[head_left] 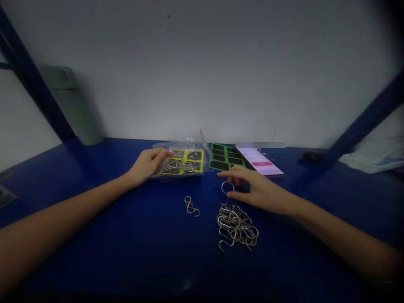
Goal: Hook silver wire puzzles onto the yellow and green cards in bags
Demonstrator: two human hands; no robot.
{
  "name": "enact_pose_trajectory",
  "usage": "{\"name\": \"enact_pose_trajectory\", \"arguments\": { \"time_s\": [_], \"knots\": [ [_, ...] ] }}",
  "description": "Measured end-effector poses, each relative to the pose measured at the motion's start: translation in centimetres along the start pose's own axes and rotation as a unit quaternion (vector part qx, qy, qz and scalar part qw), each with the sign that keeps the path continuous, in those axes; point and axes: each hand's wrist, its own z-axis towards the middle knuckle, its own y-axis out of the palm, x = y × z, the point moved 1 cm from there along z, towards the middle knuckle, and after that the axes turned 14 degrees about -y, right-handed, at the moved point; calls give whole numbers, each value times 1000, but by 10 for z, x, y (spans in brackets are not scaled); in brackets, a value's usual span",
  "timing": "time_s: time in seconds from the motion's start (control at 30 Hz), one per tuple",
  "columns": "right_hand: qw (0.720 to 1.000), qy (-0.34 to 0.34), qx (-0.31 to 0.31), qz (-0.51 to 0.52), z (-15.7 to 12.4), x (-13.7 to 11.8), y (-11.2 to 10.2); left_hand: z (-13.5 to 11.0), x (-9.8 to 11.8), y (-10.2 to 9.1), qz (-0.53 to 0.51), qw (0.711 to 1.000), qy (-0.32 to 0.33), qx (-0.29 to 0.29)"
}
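Left hand (pixel 145 166) rests with its fingers loosely curled over a clear plastic bag (pixel 176 145) of steel hooks and a yellow-framed card (pixel 186 156), with no pinch that can be seen, a light hold that seems enough to steady the packet. Just right of that hand, and nearer the body, lies a small linked cluster of S-hooks (pixel 191 206). Further right sits a larger tangled pile of S-hooks (pixel 236 227), directly below the right hand (pixel 257 190). Its thumb and forefinger appear to pinch a single S-hook (pixel 226 187) by the upper curve, just above the pile, with the lower end running in among the others. A grip high on the curve, clear of neighbouring hooks, looks the tidiest way to handle one hook from a tangle. Beyond the right fingers lie a green-edged black card (pixel 224 158) and a smartphone (pixel 259 162).
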Motion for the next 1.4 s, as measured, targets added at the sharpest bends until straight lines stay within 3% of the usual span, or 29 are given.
{"name": "enact_pose_trajectory", "arguments": {
  "time_s": [0.3, 0.5, 0.67, 0.83, 1.13, 1.4],
  "knots": [
    [998, -50, 23, 33, 0, -9, 0, -1, 0, 1, -2, 1000, 7, -4],
    [991, 22, 51, 120, 0, -11, -1, 1, -4, 3, 1, 1000, 7, -17],
    [966, 74, 145, 199, 3, -7, 0, -1, -3, 4, -7, 999, 9, -35],
    [967, 48, 232, 91, 6, -13, 0, -9, 8, 8, -49, 995, 27, -77],
    [987, -48, 152, -12, 12, -24, 9, -18, 23, 8, -75, 992, 44, -95],
    [989, 51, 130, -53, 6, -4, -1, -8, 7, 10, -66, 996, -1, -55]
  ]
}}
